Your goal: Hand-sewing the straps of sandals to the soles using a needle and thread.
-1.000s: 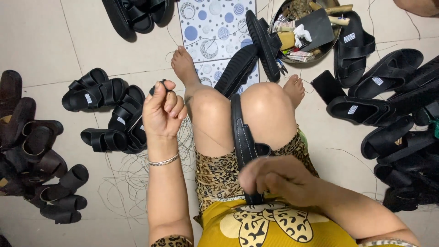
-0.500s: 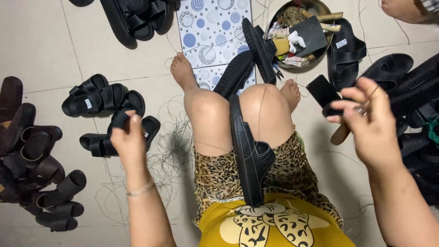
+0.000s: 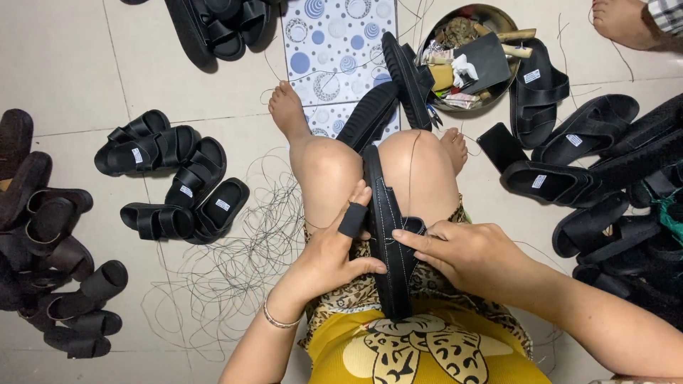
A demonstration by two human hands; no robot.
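Black sandal point(image 3: 388, 242) lies sole-edge up, clamped between the knees. Left hand point(image 3: 334, 252) closed on its left side, one finger in a black guard; right hand point(image 3: 466, 252) pinches the right edge. Risk: sandal slipping sideways if knee pressure eases; loose thread point(image 3: 228, 277) on floor may snag.

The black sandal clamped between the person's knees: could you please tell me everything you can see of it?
The black sandal is a thick-soled piece of what looks like rubber or foam, standing on its edge lengthwise between the knees, one end toward the feet, the other at the lap. A pale stitch line runs along its edge. The left hand, with a black sleeve on one finger, grips it from the left; the right hand presses fingers on its strap from the right.
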